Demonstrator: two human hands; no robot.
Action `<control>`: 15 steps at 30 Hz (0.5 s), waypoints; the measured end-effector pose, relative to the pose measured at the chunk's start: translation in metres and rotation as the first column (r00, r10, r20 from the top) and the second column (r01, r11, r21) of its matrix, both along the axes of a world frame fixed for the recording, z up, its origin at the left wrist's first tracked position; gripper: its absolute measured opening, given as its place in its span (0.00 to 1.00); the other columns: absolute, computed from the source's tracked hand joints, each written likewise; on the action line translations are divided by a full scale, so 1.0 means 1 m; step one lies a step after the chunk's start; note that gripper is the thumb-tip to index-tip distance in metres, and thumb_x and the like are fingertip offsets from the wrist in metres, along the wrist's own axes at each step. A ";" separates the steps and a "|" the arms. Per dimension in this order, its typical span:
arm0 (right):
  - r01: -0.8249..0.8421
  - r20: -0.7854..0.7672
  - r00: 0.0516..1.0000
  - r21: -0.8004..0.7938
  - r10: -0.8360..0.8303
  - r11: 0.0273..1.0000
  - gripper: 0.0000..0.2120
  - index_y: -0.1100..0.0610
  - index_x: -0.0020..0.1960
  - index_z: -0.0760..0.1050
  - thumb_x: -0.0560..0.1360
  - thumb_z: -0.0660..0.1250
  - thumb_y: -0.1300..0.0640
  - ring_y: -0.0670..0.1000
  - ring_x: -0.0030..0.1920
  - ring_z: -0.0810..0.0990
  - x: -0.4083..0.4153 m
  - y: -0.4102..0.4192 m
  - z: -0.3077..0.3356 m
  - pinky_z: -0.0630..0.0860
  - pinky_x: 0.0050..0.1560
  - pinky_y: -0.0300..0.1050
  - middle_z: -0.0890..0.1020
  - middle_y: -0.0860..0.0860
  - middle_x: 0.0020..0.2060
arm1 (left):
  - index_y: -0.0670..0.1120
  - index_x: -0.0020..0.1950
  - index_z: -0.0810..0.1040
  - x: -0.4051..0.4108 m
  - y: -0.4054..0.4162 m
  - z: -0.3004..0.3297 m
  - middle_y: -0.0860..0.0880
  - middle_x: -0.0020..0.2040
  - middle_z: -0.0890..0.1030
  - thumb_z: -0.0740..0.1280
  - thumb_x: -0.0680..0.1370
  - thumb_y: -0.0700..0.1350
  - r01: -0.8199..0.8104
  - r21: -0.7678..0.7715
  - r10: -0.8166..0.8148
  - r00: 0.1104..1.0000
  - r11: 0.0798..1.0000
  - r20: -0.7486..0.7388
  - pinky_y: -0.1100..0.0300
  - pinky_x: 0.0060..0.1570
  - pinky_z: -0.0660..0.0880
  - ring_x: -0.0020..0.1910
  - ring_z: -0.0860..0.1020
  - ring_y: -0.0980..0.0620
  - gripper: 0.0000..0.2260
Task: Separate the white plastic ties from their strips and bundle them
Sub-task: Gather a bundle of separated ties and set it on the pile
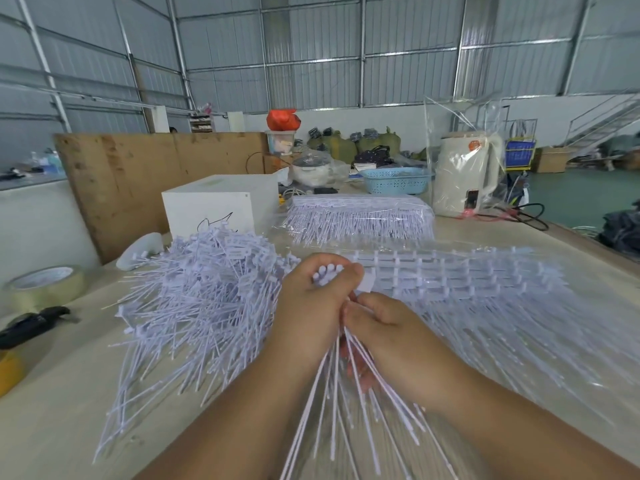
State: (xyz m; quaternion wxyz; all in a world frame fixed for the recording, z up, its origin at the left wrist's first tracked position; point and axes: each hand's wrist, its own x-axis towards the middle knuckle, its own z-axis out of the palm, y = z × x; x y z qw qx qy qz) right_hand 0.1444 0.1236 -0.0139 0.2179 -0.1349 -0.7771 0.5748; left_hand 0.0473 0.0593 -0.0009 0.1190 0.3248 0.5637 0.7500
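My left hand (311,306) grips a bunch of white plastic ties (332,393); their heads stick out above my fist and their long tails fan down toward me. My right hand (391,327) lies just right of it, its fingers curled round the same ties near the heads. A big loose pile of separated ties (197,299) lies on the table to the left. To the right, strips of joined ties (467,289) lie on clear plastic. A further stack of strips (360,216) sits wrapped behind them.
A white box (218,206) stands behind the pile. A tape roll (45,285) and a black tool (31,323) lie at the left edge. A blue basket (394,180) and a bagged white kettle (467,174) stand at the back. A plywood board (145,174) leans at the rear left.
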 end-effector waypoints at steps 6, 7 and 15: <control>-0.041 -0.071 0.997 -0.258 0.024 0.965 0.08 0.62 0.52 0.76 0.79 0.59 0.61 0.53 0.24 0.75 -0.007 -0.003 -0.001 0.71 0.23 0.41 0.78 0.55 0.28 | 0.56 0.56 0.77 0.007 0.003 -0.008 0.50 0.35 0.81 0.69 0.77 0.49 0.024 -0.078 -0.024 1.000 0.997 0.007 0.64 0.28 0.72 0.27 0.77 0.52 0.09; -0.043 -0.089 0.996 -0.271 0.019 0.962 0.08 0.63 0.51 0.76 0.78 0.59 0.62 0.52 0.24 0.74 -0.007 -0.003 -0.001 0.69 0.22 0.40 0.77 0.55 0.27 | 0.60 0.61 0.74 0.008 0.002 -0.009 0.49 0.34 0.82 0.68 0.76 0.54 0.087 -0.110 -0.085 0.996 0.990 0.028 0.62 0.26 0.72 0.25 0.76 0.49 0.13; 0.021 -0.295 0.946 -0.355 -0.134 0.935 0.15 0.54 0.38 0.79 0.75 0.62 0.70 0.49 0.25 0.71 -0.006 0.010 0.004 0.69 0.25 0.41 0.74 0.53 0.25 | 0.62 0.76 0.49 0.012 0.004 -0.011 0.48 0.29 0.76 0.71 0.67 0.55 0.345 -0.109 -0.329 0.933 0.932 0.145 0.61 0.28 0.72 0.25 0.73 0.52 0.44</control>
